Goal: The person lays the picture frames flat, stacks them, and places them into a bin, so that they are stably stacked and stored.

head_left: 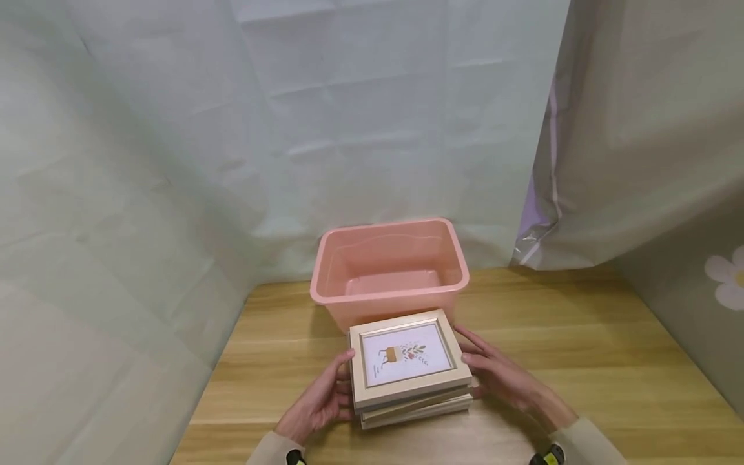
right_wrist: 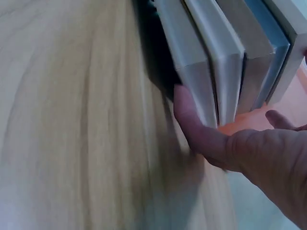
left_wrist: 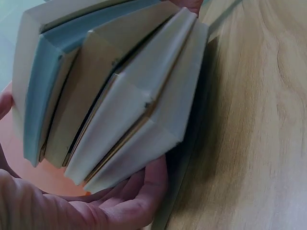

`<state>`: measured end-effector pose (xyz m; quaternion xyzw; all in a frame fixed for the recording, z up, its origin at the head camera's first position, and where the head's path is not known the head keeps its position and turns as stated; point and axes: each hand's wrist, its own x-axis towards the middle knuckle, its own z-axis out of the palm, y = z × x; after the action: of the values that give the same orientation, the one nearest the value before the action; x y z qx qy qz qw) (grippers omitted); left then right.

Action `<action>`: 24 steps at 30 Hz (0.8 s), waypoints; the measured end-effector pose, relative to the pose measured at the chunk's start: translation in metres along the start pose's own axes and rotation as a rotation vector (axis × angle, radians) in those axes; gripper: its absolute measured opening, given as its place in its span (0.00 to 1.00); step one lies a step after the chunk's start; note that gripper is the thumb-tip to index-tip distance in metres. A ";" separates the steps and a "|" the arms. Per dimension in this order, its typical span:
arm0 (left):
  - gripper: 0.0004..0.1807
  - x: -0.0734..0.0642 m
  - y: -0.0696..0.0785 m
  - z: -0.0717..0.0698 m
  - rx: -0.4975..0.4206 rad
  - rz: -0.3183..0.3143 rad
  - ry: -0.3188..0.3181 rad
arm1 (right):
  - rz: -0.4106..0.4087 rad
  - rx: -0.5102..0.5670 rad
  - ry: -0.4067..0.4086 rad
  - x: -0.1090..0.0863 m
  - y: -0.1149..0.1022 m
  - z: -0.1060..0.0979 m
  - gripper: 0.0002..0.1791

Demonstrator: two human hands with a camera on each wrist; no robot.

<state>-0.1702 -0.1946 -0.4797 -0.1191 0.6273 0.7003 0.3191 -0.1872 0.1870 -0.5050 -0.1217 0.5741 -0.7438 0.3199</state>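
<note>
A stack of several picture frames (head_left: pixel 407 354) is held between my two hands in front of a pink bin. The top frame is cream, with a deer and plant print facing up. My left hand (head_left: pixel 316 402) grips the stack's left side, thumb at the top frame's edge and fingers lower down. On the opposite side my right hand (head_left: pixel 507 380) holds it the same way. Below the top one, a blue frame (left_wrist: pixel 37 100), a tan frame (left_wrist: pixel 79 96) and white frames (left_wrist: pixel 108 129) show in the left wrist view, their edges fanned out slightly. Under the stack, a dark shadow falls on the tabletop.
The pink bin (head_left: pixel 383 298) stands just beyond the stack, its inner floor visible. Wood-grain tabletop (head_left: pixel 581 349) extends to both sides. Pale sheeting (head_left: pixel 378 116) hangs behind and at the left; a grey curtain (head_left: pixel 633 142) hangs at the right.
</note>
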 end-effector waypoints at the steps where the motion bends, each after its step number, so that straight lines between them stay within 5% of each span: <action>1: 0.53 0.000 0.001 0.000 -0.001 0.004 -0.002 | -0.003 -0.001 -0.001 0.000 -0.001 0.001 0.43; 5: 0.53 0.000 0.003 0.001 0.030 0.037 -0.011 | -0.022 -0.001 -0.013 0.001 -0.001 0.006 0.43; 12: 0.48 -0.013 0.000 0.003 0.082 0.190 -0.048 | -0.026 -0.053 -0.001 -0.007 0.000 0.010 0.42; 18: 0.49 -0.025 -0.004 -0.006 0.108 0.267 -0.179 | -0.042 -0.178 0.015 -0.016 0.003 0.015 0.41; 24: 0.53 -0.041 -0.010 -0.010 0.182 0.349 -0.262 | -0.070 -0.165 0.014 -0.027 0.005 0.022 0.41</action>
<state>-0.1348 -0.2158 -0.4667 0.1122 0.6523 0.6949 0.2813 -0.1526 0.1857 -0.4979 -0.1624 0.6311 -0.7056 0.2785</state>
